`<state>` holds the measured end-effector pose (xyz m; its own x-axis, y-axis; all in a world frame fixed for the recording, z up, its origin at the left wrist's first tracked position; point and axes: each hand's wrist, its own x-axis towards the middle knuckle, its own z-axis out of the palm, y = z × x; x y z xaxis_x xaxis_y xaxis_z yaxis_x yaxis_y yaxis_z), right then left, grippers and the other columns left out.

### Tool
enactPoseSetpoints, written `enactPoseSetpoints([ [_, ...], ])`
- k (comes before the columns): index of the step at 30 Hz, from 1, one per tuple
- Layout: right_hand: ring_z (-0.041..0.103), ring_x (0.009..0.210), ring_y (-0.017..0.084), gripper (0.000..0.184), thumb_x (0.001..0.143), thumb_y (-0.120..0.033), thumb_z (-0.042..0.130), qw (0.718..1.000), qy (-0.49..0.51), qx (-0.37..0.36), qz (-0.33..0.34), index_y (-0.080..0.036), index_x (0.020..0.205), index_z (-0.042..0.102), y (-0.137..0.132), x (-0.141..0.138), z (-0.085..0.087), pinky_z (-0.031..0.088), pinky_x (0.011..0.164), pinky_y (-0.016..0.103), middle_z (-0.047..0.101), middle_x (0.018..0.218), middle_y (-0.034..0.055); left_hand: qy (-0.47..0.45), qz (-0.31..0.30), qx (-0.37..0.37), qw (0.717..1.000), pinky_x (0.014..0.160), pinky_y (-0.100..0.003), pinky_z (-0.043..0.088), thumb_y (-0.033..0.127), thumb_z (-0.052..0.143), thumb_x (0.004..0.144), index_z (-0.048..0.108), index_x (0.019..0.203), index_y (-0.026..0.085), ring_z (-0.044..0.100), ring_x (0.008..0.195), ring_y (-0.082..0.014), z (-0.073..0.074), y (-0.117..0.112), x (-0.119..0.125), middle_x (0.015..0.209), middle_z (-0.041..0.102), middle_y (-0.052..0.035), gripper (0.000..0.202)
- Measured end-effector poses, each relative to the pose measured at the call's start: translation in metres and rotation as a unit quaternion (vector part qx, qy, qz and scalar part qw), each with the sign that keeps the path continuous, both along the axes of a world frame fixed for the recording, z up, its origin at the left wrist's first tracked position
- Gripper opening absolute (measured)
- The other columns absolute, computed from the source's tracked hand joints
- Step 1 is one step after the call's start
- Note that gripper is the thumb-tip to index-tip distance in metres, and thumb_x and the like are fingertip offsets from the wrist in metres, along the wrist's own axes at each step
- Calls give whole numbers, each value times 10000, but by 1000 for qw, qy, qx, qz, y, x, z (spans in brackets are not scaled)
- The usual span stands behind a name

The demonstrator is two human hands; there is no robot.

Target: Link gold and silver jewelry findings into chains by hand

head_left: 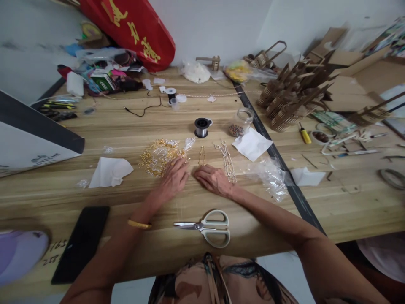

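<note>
A tangled pile of gold and silver-coloured chains (156, 158) lies on the wooden table. My left hand (175, 177) rests at its right edge, fingers bent down and close together; whatever lies beneath them is hidden. A short gap away, my right hand (213, 179) sits low on the table with its fingers curled and bunched toward the left. I cannot make out what its fingertips hold. Just beyond it lies a short gold chain (201, 155). Several silver chains (228, 162) stretch out beside its knuckles. Nearer my body are scissors (202, 226) with pale handles, blades slightly apart.
A wire spool (201, 127) and a glass jar of beads (241, 122) stand behind the chains. White paper (252, 144) and clear plastic bags (272, 175) lie to the right. A black phone (80, 245) is at lower left. Small wooden baskets (284, 101) crowd the back right.
</note>
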<state>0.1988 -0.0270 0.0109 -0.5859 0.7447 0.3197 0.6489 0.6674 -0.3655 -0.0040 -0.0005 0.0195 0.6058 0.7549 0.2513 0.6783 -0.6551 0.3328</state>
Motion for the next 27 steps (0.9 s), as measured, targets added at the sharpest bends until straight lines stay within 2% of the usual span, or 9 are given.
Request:
enactPoseSetpoints([
  [6,539,1006,183,226,938,-258,426,999,36,-5,3,-197,1014,629,-6,-2,-9,460,827,298,586,1093,93,-42,-20,-46,998,936,-399,444,138,437,842,615,1070,153,531,1020,-213,0,-9,9,1043,631,-92,290],
  [11,557,928,175,200,918,-266,471,996,83,-34,29,-189,973,647,-6,-1,-17,461,819,306,588,989,89,-63,9,-75,995,885,-370,468,43,434,757,625,1053,186,581,944,-191,-6,-9,11,974,667,-58,380],
  [20,559,955,187,181,900,-250,502,991,92,-47,84,-189,995,643,-3,2,-15,438,851,346,630,995,90,-105,18,-155,982,765,-303,502,42,464,731,610,1075,159,619,817,-159,-8,-14,8,924,678,-57,391],
  [24,555,982,192,161,870,-247,545,989,97,-45,102,-186,1000,619,-1,4,-14,438,863,351,627,1021,92,-113,9,-166,980,739,-294,499,59,548,683,596,1086,182,614,789,-157,-10,-14,6,904,662,-41,424],
  [27,544,1002,202,178,846,-246,566,988,101,-43,113,-166,1003,583,-2,5,-14,437,871,360,618,1034,104,-105,12,-157,982,741,-310,494,101,614,676,595,1035,179,605,793,-169,-11,-16,7,875,646,-40,368],
])
